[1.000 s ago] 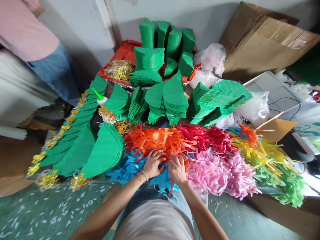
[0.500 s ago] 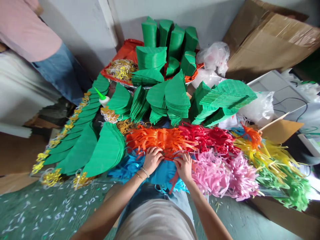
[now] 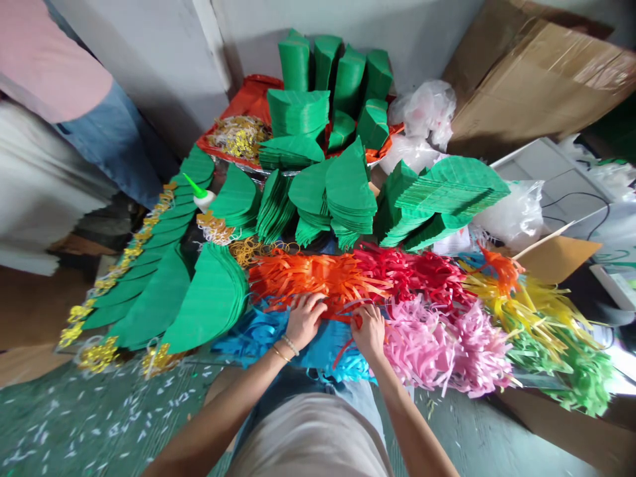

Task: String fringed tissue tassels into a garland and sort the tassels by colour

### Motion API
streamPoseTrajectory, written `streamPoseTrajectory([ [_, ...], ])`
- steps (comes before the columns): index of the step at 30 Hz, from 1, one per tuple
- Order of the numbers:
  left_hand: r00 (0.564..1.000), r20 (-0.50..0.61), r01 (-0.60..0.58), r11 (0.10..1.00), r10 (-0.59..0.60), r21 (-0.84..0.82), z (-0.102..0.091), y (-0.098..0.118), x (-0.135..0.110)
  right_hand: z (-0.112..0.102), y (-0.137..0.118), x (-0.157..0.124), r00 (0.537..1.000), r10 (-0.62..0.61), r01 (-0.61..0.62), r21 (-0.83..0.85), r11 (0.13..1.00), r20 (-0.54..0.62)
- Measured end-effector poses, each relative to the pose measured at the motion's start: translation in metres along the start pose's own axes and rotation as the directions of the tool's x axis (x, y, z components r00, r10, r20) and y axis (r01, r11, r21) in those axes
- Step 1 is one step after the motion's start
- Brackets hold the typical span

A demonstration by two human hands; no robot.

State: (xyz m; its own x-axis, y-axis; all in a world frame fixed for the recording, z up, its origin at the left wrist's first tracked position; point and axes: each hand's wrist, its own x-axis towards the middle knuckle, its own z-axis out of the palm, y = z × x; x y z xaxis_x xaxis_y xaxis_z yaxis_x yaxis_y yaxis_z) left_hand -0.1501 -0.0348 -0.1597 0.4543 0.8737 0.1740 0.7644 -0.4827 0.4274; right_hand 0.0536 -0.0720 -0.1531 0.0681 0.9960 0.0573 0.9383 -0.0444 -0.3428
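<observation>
On the crowded table (image 3: 539,379), the orange fringed paper (image 3: 318,275) lies behind the blue fringed paper (image 3: 318,351). The right hand (image 3: 369,330) pinches its near edge narrowly; the left hand (image 3: 304,321) rests there with curled fingers, but I cannot tell if it grips. Green paper stacks (image 3: 350,192) stand farther back, before a pale wall (image 3: 412,33). White scraps dot the green floor (image 3: 99,424), and a cardboard box (image 3: 536,86) leans at right

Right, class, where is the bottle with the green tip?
In the head view, the bottle is left of centre, between the overlapping green sheets and a green paper stack.
</observation>
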Motion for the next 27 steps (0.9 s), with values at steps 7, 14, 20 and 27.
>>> streamPoseTrajectory([
  [7,0.983,0.023,-0.181,0.982,0.182,-0.044,0.005,0.002,-0.004,-0.014,-0.013,-0.023,0.981,-0.193,0.193,-0.015,0.981,-0.035],
  [14,0.979,-0.015,-0.202,0.978,0.202,-0.052,0.011,-0.003,-0.005,0.01,-0.031,-0.014,0.903,-0.421,0.412,-0.104,0.905,-0.086],
  [20,0.982,-0.036,-0.189,0.979,0.187,-0.081,0.012,-0.009,-0.007,0.032,-0.018,-0.014,0.877,-0.468,0.458,-0.112,0.882,-0.103],
  [27,0.989,-0.016,-0.15,0.982,0.15,-0.118,0.013,-0.009,-0.006,0.029,-0.023,-0.013,0.933,-0.352,0.347,-0.066,0.935,-0.078],
])
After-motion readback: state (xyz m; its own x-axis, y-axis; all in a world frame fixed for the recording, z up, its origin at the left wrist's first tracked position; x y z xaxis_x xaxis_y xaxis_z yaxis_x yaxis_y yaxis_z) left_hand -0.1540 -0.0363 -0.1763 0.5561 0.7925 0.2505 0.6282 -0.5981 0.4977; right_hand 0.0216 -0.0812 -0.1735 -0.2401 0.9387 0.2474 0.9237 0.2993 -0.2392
